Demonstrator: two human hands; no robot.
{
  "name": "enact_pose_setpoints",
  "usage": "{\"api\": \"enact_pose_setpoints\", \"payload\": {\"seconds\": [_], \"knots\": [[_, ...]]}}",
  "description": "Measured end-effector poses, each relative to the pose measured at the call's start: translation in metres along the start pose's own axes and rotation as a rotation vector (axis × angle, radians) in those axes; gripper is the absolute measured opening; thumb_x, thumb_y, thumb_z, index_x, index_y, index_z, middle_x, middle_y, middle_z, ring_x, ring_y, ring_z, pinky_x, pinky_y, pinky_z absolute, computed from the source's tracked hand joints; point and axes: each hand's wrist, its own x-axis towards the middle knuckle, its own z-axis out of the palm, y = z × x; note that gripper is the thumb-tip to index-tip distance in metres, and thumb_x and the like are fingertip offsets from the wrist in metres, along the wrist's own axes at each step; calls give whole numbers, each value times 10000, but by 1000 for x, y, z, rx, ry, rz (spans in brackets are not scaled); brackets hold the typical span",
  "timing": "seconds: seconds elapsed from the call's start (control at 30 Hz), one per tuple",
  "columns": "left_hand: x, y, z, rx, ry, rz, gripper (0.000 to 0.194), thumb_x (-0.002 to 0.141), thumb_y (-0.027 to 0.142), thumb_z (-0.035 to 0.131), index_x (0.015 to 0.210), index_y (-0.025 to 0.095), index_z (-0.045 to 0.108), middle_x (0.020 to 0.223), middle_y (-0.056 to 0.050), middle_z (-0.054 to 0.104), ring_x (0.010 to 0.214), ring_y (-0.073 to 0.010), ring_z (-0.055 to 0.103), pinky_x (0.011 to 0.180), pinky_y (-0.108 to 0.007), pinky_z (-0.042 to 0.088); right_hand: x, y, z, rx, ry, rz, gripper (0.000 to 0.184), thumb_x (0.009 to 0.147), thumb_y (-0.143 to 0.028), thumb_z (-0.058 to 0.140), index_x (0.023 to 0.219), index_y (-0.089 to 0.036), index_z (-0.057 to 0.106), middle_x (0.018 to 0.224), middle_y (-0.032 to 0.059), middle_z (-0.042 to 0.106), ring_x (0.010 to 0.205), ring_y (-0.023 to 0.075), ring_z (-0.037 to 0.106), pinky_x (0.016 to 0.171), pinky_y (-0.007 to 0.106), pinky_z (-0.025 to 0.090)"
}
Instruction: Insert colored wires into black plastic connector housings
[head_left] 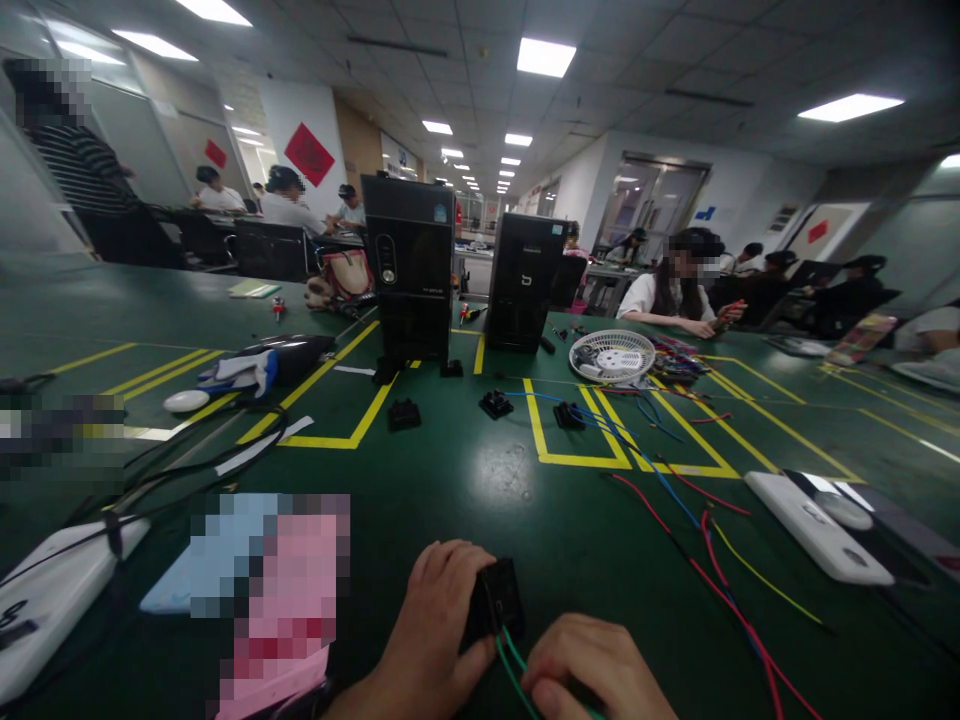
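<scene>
Black plastic connector housing (491,600) sits in the air just above the near edge of the green bench (480,500), centre of view, held by both hands' work area. Left hand (431,625): fingers (442,570) wrapped round the housing, closed on it. Right hand (592,665): fingers (585,640) curled, just beside the housing and over two thin green insulated wires (511,668) that run down out of it. Can't tell if they're pinching the wires.

Right of the hands, near the bench's right edge: loose red, blue and yellow wires (720,560), then a flat white rectangular case (817,525). Near-left corner: flat white panel (60,610) with black cables (187,470) across it. Blurred-out blue and pink object (270,600) lies left of the left hand, can't tell what it is.

Mid-bench: three small black connector housings (495,404) among yellow tape lines (577,460), round white mesh tray (611,355) behind them. Far edge: two black upright tower cases (409,265). Beyond the bench's far right, a co-worker in a white top (660,298) has both hands on a red item.
</scene>
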Motion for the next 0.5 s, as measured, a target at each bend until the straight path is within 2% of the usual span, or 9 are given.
{"api": "enact_pose_setpoints", "payload": {"seconds": [0.1, 0.17, 0.3, 0.5], "knots": [[-1, -1, 1, 0, 2, -4, 544, 711, 139, 629, 1209, 241, 434, 1186, -67, 571, 1129, -297, 494, 1007, -529, 353, 2, 1, 2, -25, -3, 35, 350, 958, -400, 448, 742, -184, 619, 644, 32, 667, 597, 138, 620, 562, 226, 472], [-1, -2, 2, 2, -7, -5, 558, 689, 127, 613, 1205, 237, 434, 1187, -69, 569, 1132, -301, 491, 1008, -535, 352, 3, 2, 2, -32, -18, 26, 345, 962, -428, 445, 817, -185, 641, 696, 38, 684, 630, 143, 624, 564, 227, 478], [-4, -6, 7, 27, 13, 27, 621, 678, 112, 584, 1252, 247, 389, 1221, -70, 550, 1160, -307, 472, 1023, -558, 328, 4, 5, 2, -16, -73, -44, 391, 988, -485, 388, 1048, -191, 639, 871, 56, 726, 764, 158, 654, 665, 245, 517], [-7, -15, 14, 30, 30, 57, 662, 654, 116, 571, 1271, 256, 376, 1225, -65, 541, 1174, -311, 461, 1029, -570, 317, 4, 8, 6, 7, -64, -103, 429, 1013, -473, 305, 1100, -193, 618, 920, 57, 734, 837, 155, 663, 757, 255, 534]]}}
